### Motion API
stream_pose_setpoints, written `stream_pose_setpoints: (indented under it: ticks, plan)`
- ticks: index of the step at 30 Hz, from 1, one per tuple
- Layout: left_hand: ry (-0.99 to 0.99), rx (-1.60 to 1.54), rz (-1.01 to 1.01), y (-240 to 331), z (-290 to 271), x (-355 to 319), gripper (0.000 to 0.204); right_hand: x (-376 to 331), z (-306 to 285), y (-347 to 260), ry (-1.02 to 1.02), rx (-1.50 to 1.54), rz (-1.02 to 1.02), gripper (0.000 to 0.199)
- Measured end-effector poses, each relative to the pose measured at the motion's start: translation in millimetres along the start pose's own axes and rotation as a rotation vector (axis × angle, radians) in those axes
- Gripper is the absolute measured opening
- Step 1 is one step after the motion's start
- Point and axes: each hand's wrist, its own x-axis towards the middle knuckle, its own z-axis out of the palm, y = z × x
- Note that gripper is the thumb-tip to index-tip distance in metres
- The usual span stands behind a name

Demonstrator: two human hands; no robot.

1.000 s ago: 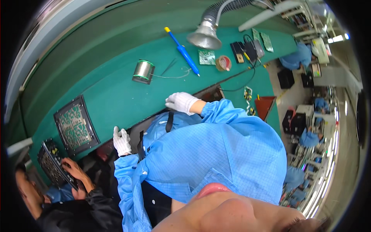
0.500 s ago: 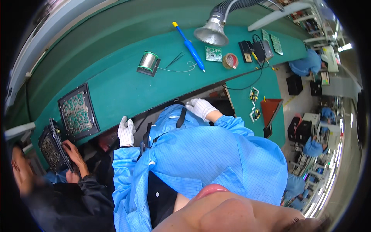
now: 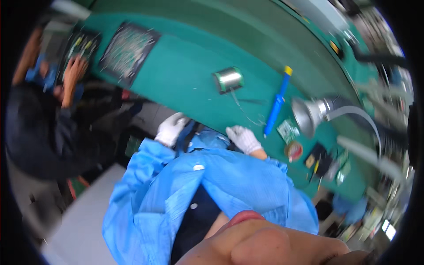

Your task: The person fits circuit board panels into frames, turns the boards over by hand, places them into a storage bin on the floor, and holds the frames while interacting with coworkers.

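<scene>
My left hand (image 3: 171,129), in a white glove, hovers at the front edge of the green workbench (image 3: 181,79); its fingers are loosely stretched and nothing shows in them. At the same edge, further right, my gloved right hand (image 3: 244,138) has its fingers lightly bent and a little apart, with no object visible. Beyond the hands stands a spool of solder wire (image 3: 229,79), its loose end trailing toward a blue desoldering pump (image 3: 277,108) with a yellow end. Dark tweezers (image 3: 252,101) lie between spool and pump, blurred.
A fume extractor hood (image 3: 305,115) hangs over the right side, near a small circuit board (image 3: 288,131) and a tape roll (image 3: 293,151). Soldering gear (image 3: 322,161) sits further right. At left are a black-framed board panel (image 3: 130,53) and a co-worker's hand (image 3: 75,68).
The view has swung, so the bench items appear further right and the co-worker higher up. My left hand's spread fingers have come closer together; both hands remain near the bench edge.
</scene>
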Motion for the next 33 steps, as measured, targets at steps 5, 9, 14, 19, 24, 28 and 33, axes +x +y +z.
stream_pose_setpoints:
  ticks: [5, 9, 14, 19, 24, 28, 33]
  plan:
    - [0.127, 0.327, 0.229, 14, 33, -2, 0.038, 27, 32, -28, -0.039, -0.113, -0.43, 0.034]
    - [0.104, 0.352, 0.126, -47, 31, -10, 0.035, 46, 29, -83, -0.509, 0.058, 0.019, 0.048]
    - [0.105, 0.357, 0.098, -81, -5, -9, 0.035, 86, 129, -42, -0.482, 0.026, 0.173, 0.054]
    - [0.232, 0.368, 0.048, -114, -53, -9, 0.036, 121, 214, 8, -0.873, -0.511, -0.008, 0.05]
    - [0.276, 0.381, -0.05, -139, -78, -10, 0.037, 132, 285, 37, -0.843, -0.37, 0.281, 0.051]
    - [0.423, 0.279, -0.024, -148, -46, 8, 0.034, 109, 351, 90, -0.875, -0.352, 0.189, 0.058]
    - [0.269, 0.33, -0.082, -135, -1, 17, 0.032, 98, 360, 88, -1.159, -0.337, 0.168, 0.057]
